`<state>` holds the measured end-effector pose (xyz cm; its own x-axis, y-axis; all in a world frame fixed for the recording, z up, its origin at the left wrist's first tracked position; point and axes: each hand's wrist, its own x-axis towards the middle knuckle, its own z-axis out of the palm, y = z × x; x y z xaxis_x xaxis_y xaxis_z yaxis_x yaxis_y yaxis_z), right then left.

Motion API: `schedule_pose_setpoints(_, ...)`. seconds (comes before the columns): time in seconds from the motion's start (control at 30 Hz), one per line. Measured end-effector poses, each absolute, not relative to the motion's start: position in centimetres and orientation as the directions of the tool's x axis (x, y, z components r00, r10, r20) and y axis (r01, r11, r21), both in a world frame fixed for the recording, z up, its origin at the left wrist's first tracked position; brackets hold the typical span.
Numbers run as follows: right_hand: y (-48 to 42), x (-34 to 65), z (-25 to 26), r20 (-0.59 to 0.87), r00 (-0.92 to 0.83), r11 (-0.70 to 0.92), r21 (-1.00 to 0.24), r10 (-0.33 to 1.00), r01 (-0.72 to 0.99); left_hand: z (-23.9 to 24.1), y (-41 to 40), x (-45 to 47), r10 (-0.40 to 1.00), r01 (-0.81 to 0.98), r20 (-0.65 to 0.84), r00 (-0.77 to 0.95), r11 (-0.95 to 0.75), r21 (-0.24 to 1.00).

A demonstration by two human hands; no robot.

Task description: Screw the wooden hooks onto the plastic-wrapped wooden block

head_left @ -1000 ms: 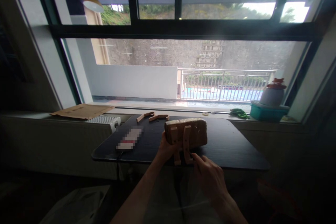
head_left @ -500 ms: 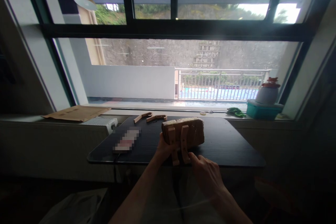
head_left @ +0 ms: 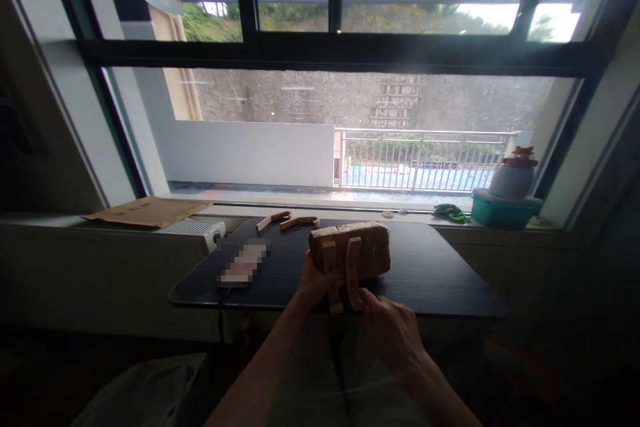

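Observation:
A wooden block with two wooden hook-shaped pieces hanging down its front stands on the near part of a black table. My left hand grips the block's left end, fingers wrapped behind it. My right hand is just below and to the right, with a fingertip at the lower end of the right hook piece. Its fingers are curled and partly in shadow. Two more loose wooden hooks lie at the table's far edge.
A blurred flat packet lies on the table's left. Behind, on the window sill, are brown cardboard, a white device, a green cloth and a teal box with a white pot on top. A large window fills the back.
The view has shifted slightly. Both hands stay at the block; my right hand has edged a little closer to the hook pieces.

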<state>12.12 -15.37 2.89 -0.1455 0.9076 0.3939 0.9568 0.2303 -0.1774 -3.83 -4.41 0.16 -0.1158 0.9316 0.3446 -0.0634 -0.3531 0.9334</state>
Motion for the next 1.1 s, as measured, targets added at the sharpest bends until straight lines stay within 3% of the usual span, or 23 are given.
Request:
schedule_pose_setpoints(0.07,-15.5,12.1,3.1,0.401,-0.134,0.237,-0.219,0.906,0.947,0.2,-4.5,-3.8,0.932,-0.071,0.344,-0.111,-0.353,0.933)
schedule_pose_setpoints(0.33,-14.6,12.7,2.0,0.389,0.026,0.221,-0.576,0.921,0.787,0.3,-4.6,-3.7,0.931,-0.100,0.344,-0.123,-0.357,0.929)
schedule_pose_setpoints(0.6,-15.0,14.1,3.2,0.468,-0.072,0.401,-0.656,0.881,0.639,-0.3,-4.2,-3.8,0.922,-0.068,0.351,-0.163,-0.365,0.929)
schedule_pose_setpoints(0.8,-15.2,14.9,2.4,0.479,-0.056,0.359,-0.572,0.876,0.738,0.2,-4.5,-3.8,0.921,-0.027,0.330,-0.207,-0.343,0.939)
schedule_pose_setpoints(0.97,-15.1,14.5,1.9,0.561,-0.025,0.411,-0.576,0.828,0.707,0.3,-4.4,-3.9,0.922,-0.005,0.314,-0.229,-0.323,0.946)
schedule_pose_setpoints(1.1,-15.7,14.3,2.5,0.568,0.033,0.356,-0.558,0.822,0.749,0.3,-4.5,-3.8,0.926,-0.009,0.303,-0.224,-0.313,0.950)
